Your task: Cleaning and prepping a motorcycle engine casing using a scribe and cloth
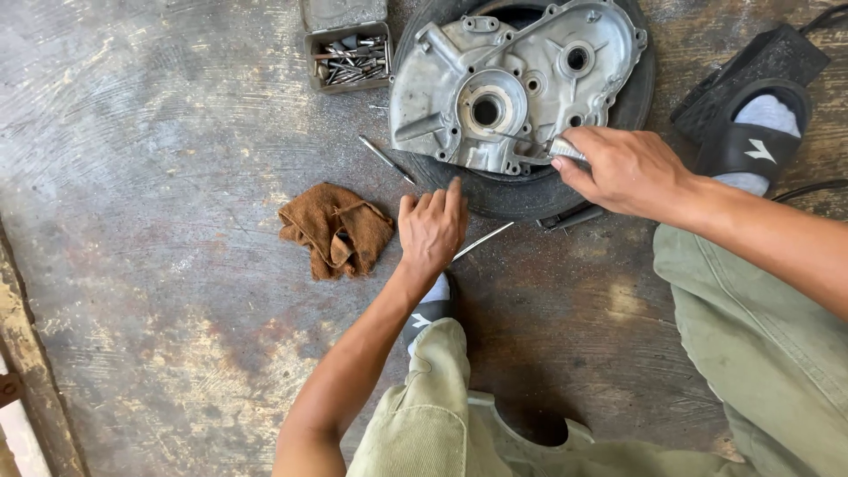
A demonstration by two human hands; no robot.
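Cover: aluminium engine cover (517, 84) lies on tyre (521, 190), far right | Hands: right hand (618, 170) clamped on thin tool (565, 148); left hand (431, 228) flat, empty | Tip: you should keep the tip steady.

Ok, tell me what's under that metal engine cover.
The engine cover lies on a black tyre, whose rim of rubber shows around its edges. The tyre's centre and the floor beneath are covered, so nothing there can be seen.

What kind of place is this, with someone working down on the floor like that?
Probably a small engine or motorbike repair workshop. A metal engine cover lies on a tyre on stained concrete, a tray of bits and tools sits nearby, and the right hand holds a thin tool to the cover.
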